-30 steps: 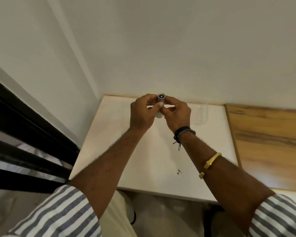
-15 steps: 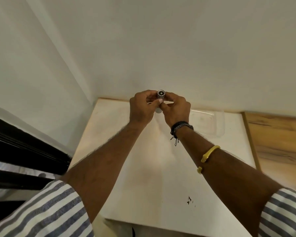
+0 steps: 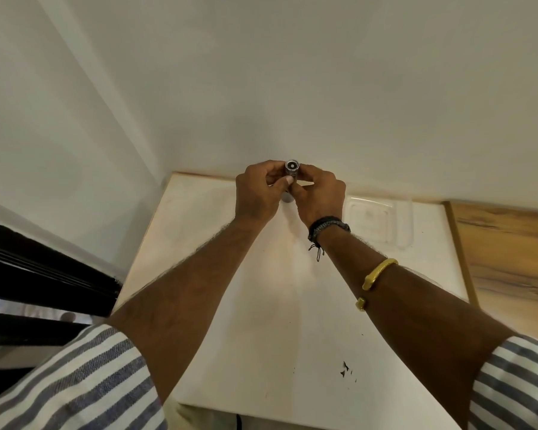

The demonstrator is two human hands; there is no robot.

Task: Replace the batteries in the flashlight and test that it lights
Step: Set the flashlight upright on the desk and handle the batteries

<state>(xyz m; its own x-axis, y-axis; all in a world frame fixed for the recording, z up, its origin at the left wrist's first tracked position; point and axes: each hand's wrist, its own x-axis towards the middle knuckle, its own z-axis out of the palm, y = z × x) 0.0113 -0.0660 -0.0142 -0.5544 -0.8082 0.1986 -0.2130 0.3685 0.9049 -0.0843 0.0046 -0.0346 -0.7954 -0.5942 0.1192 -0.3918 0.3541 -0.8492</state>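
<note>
A small silver flashlight (image 3: pixel 292 169) is held upright over the far edge of the white table (image 3: pixel 261 321), its round end facing the camera. My left hand (image 3: pixel 258 190) pinches it from the left with thumb and fingers. My right hand (image 3: pixel 319 195) grips it from the right. A short grey bit of its lower end (image 3: pixel 288 198) shows below the fingers; the rest of the body is hidden by both hands. No light is visible from it. No batteries are in view.
A clear plastic blister tray (image 3: pixel 382 223) lies on the table right of my hands. A wooden surface (image 3: pixel 510 259) adjoins the table on the right. White walls close in behind and on the left. A dark frame (image 3: pixel 44 280) stands at left.
The camera has tilted, so the table and hands sit differently in the frame. Both hands stay closed on the flashlight in the same hold.
</note>
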